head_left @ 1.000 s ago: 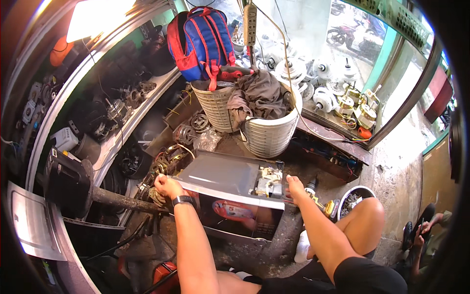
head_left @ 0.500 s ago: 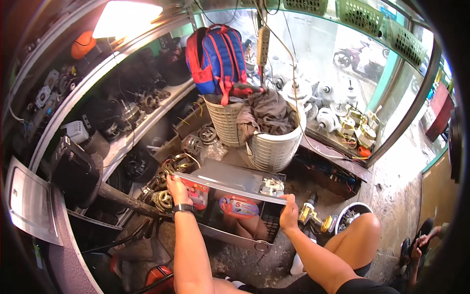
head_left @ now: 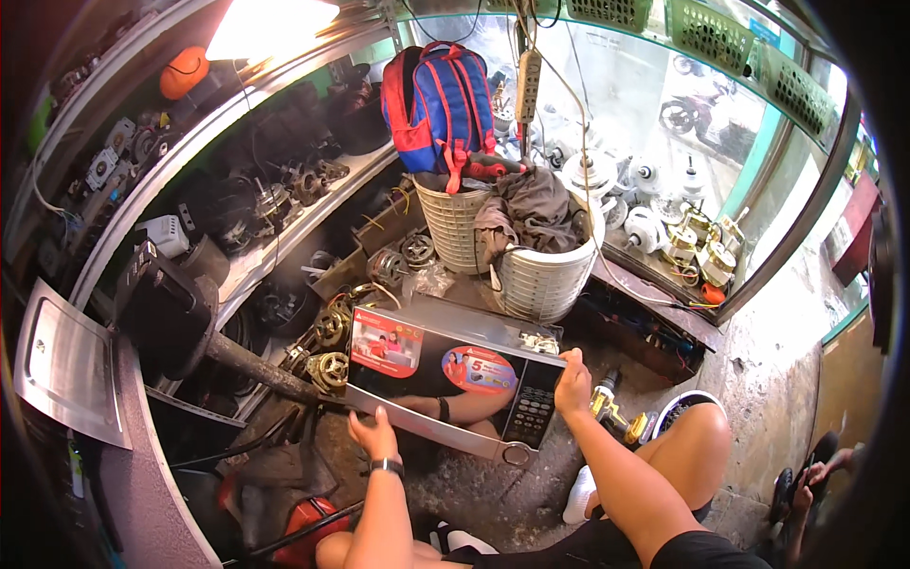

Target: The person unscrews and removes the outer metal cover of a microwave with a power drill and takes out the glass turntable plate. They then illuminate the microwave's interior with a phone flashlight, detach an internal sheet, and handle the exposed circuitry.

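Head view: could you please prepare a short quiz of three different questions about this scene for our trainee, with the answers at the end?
1. True or false: the backpack is red and blue.
2. Choose one. What is at the upper right corner of the microwave?
A) left hand
B) right hand
C) both hands
3. Fill in: the yellow tool on the floor between the microwave and the white bucket is a ____.

Key:
1. True.
2. B.
3. Drill.
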Demonstrator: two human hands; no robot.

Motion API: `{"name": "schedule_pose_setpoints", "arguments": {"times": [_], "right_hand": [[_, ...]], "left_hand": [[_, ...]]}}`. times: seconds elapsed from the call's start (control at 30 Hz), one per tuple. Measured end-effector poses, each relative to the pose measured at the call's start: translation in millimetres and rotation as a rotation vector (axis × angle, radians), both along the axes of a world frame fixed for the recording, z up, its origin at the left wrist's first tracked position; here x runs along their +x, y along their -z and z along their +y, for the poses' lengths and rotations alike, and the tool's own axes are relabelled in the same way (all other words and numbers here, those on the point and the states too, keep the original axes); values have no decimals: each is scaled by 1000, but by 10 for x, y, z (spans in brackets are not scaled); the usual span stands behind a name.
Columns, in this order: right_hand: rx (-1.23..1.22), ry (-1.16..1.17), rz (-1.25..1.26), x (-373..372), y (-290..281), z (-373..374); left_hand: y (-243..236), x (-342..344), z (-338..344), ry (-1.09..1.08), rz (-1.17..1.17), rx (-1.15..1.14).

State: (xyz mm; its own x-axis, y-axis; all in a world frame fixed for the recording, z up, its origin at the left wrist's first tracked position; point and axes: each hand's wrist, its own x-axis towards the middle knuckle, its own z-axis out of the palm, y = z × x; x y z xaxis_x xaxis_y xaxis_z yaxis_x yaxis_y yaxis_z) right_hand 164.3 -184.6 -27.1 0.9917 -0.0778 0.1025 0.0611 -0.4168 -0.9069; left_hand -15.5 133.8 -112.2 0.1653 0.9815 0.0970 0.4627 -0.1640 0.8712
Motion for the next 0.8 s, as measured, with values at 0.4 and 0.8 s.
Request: {"name": "schedule_pose_setpoints", "arguments": {"times": [0.4,0.8], "right_hand": [[-82,11,8,117,160,-223],[46,41,104,412,217,-206]], "left_hand": [[-136,-390,-2539,581,-285,-1128],[-24,-113,-2442,682,-236,-1129]]}}
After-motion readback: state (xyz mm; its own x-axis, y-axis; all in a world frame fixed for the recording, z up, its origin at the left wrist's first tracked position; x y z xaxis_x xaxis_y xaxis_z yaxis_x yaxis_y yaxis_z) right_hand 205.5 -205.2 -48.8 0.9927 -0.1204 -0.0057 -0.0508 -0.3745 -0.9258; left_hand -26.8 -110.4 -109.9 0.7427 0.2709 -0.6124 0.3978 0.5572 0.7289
